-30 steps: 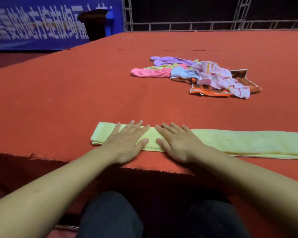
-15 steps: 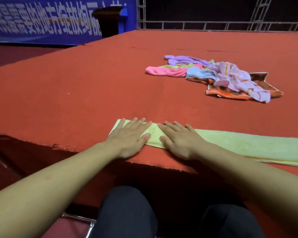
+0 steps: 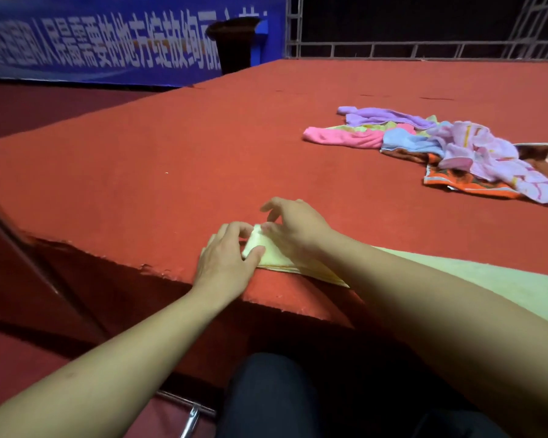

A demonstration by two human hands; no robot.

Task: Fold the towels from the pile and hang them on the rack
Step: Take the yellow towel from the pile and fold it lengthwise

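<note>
From the head camera, your left hand [image 3: 227,263] and right hand [image 3: 293,230] both pinch the left end of the yellow towel [image 3: 475,279], fingers curled round its lifted corner. It lies folded long along the near edge of the red platform [image 3: 171,159]. The towel pile [image 3: 440,147] sits well apart, far right.

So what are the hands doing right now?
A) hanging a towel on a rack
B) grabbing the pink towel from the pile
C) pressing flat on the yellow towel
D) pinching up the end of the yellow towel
D: the left hand and right hand both have curled fingers pinching the lifted left end of the yellow towel, near the edge of the red table.
</note>
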